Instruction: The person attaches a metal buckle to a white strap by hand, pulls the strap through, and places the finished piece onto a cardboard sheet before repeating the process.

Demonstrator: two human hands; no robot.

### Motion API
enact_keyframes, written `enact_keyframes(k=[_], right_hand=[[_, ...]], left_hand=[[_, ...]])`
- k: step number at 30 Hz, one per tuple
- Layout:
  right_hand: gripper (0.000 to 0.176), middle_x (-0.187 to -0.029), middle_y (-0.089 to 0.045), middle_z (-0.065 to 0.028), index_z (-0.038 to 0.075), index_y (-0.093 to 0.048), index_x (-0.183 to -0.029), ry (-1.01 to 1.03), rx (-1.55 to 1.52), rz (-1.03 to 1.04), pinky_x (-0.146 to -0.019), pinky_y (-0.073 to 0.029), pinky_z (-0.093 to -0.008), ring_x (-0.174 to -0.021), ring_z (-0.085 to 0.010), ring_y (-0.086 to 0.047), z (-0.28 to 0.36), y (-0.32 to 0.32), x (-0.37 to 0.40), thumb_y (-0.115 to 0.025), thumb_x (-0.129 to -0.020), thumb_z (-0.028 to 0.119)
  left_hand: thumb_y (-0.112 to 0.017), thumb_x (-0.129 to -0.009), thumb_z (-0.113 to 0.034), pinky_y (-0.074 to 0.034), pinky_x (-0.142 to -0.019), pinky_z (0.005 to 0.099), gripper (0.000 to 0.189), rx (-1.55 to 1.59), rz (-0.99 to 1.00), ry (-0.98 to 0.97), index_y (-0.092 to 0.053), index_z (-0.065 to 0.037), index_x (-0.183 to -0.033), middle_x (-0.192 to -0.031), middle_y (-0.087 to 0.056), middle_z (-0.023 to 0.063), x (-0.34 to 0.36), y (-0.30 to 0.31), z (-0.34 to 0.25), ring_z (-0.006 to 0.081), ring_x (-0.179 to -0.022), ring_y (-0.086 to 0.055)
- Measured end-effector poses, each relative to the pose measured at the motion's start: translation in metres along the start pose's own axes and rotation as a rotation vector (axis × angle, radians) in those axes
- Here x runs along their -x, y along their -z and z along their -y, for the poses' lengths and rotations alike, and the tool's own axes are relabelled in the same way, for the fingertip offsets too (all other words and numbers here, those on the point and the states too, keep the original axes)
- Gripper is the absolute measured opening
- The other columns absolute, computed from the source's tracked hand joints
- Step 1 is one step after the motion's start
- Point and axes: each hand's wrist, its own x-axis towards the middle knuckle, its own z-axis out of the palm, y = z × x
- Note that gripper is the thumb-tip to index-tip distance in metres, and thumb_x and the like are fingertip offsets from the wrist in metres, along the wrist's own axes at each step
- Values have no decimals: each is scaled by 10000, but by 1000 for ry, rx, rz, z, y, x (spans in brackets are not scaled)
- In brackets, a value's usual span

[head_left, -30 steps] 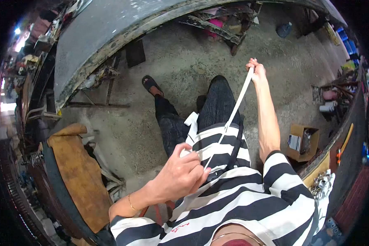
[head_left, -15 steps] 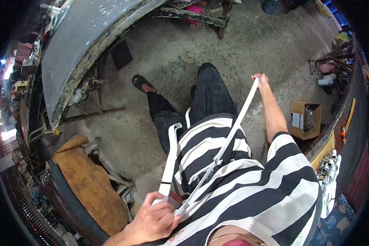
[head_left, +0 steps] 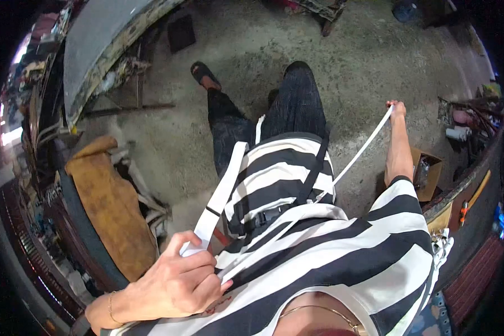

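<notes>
My left hand (head_left: 186, 274) is closed around a flat white strap (head_left: 224, 187) in front of the chest. A length of the strap rises past the fingers and folds over near the waist, with a narrow dark line across it. Out to the right, my right hand (head_left: 397, 109) grips a white strap length that runs taut and slanting down to the striped shirt (head_left: 297, 173). Whether both lengths form one piece is hidden at the shirt. A black buckle (head_left: 269, 215) on dark webbing sits at the waist.
On the left, a brown-yellow hide-like sheet (head_left: 109, 207) lies over a bench. A large grey curved-edge surface (head_left: 103, 50) stands at upper left. To the right are an open cardboard box (head_left: 430, 182), a curved bench edge with an orange-handled tool (head_left: 463, 213), and white items (head_left: 442, 246).
My right hand has moved farther out to the right, drawing its strap length along. My left hand sits lower and more to the left, still gripping. The view has shifted slightly.
</notes>
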Motion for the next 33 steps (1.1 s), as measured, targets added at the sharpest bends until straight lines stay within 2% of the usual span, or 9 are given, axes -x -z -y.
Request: enact_keyframes(k=[6,12,14,19,22,23,27,30,33], right_hand=[[79,-774,-500,-163,-35,-489,-869,-67,5,177,-525,-545,-440,-560,-276,-516,-40,-38,21,-423,-834,-59],[107,-739,-520,-81,-13,-508,-910,-456,-497,441,-654,-589,-408,-577,-188,-519,-66,-160,237,-488,-969,74],[163,-715,-512,-61,11,-524,-886,-690,-616,646,-648,-568,-341,-582,-164,-503,-78,-160,233,-466,-991,121],[139,-708,-506,-52,-4,-547,-943,-639,-614,792,-768,-561,-341,-625,-172,-537,-53,-141,270,-520,-979,128],[219,-800,-586,-79,-25,-566,-1044,-547,-543,718,-896,-543,-389,-756,-214,-620,-46,-128,263,-539,-980,183],[301,-990,-655,-123,-40,-562,-1127,-654,-658,799,-976,-514,-427,-946,-253,-656,-52,-118,245,-547,-977,221],[287,-1150,-640,-191,-47,-562,-1092,-569,-550,755,-1042,-466,-469,-1116,-305,-614,-40,-115,256,-546,-972,213],[255,-1156,-633,-211,-46,-563,-1057,-605,-563,601,-1048,-457,-481,-1143,-330,-595,-34,-115,248,-521,-980,193],[255,-995,-647,-178,-34,-555,-974,-667,-599,461,-981,-497,-499,-984,-318,-646,-34,-116,226,-464,-1005,202]], left_hand=[[-749,-746,-67,-413,-828,492,340,-26,-82,-24,-448,-76,-587,-584,-490,40,-14,-19,17,203,-620,-536],[-660,-866,-117,-413,-919,494,256,-185,-249,-105,-547,-59,-643,-625,-562,46,-89,-67,78,206,-680,-571],[-661,-851,-96,-416,-924,500,264,-189,-330,-102,-554,-48,-615,-615,-565,59,-104,-79,86,216,-683,-578],[-663,-831,-79,-421,-927,509,264,-141,-467,-61,-555,-37,-593,-612,-563,79,-102,-97,93,225,-683,-585],[-666,-820,-71,-418,-940,512,267,-123,-516,-55,-540,-34,-587,-637,-569,84,-96,-108,95,227,-681,-583],[-667,-820,-69,-418,-941,513,273,-75,-536,-62,-533,-36,-585,-643,-568,82,-94,-112,96,226,-681,-581],[-701,-816,-102,-410,-953,514,301,-21,-555,-72,-515,-43,-586,-676,-571,72,-89,-121,92,213,-714,-581],[-734,-792,-112,-400,-960,518,274,-44,-550,-77,-530,-42,-624,-737,-582,68,-87,-126,89,208,-773,-580],[-737,-756,-70,-395,-946,517,203,-101,-610,-151,-554,-40,-675,-796,-576,58,-89,-131,85,211,-838,-575]])
